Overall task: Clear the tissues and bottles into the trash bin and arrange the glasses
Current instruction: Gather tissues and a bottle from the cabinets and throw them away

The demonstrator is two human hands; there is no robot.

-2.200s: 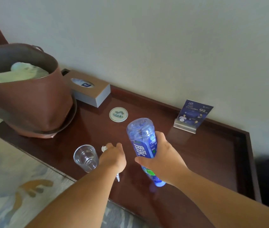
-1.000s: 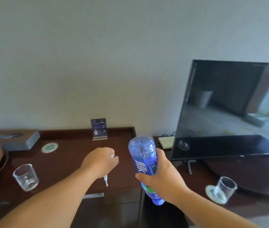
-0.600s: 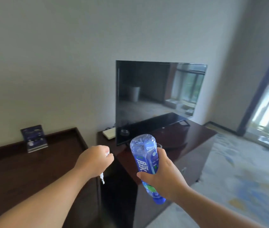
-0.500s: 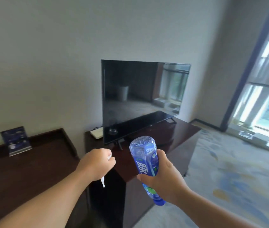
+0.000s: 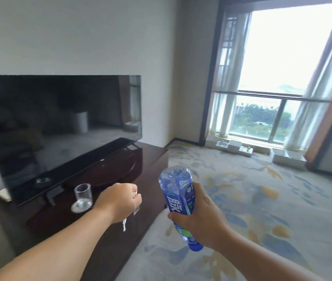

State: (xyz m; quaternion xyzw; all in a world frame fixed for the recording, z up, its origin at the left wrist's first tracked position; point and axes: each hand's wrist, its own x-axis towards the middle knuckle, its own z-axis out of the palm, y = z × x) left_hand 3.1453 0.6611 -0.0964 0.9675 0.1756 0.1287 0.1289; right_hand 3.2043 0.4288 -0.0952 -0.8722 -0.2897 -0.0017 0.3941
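Note:
My right hand [image 5: 198,224] grips a blue plastic bottle [image 5: 178,194] upside down, its cap pointing down and its base up. My left hand [image 5: 119,201] is curled into a fist around a white tissue [image 5: 124,225]; only small scraps show below and beside the fingers. A clear drinking glass [image 5: 83,192] stands upright on a round white coaster [image 5: 78,207] on the dark TV cabinet [image 5: 108,171], just left of my left hand. No trash bin is in view.
A large black TV [image 5: 59,122] stands on the cabinet against the wall. Patterned carpet [image 5: 252,199] covers the floor to the right, running to a tall window [image 5: 278,82] with sheer curtains and low boxes along its sill.
The view has swung right, away from the wooden desk with the tissue box and first glass, past the TV toward the window. Both hands keep the same grips on tissue and bottle.

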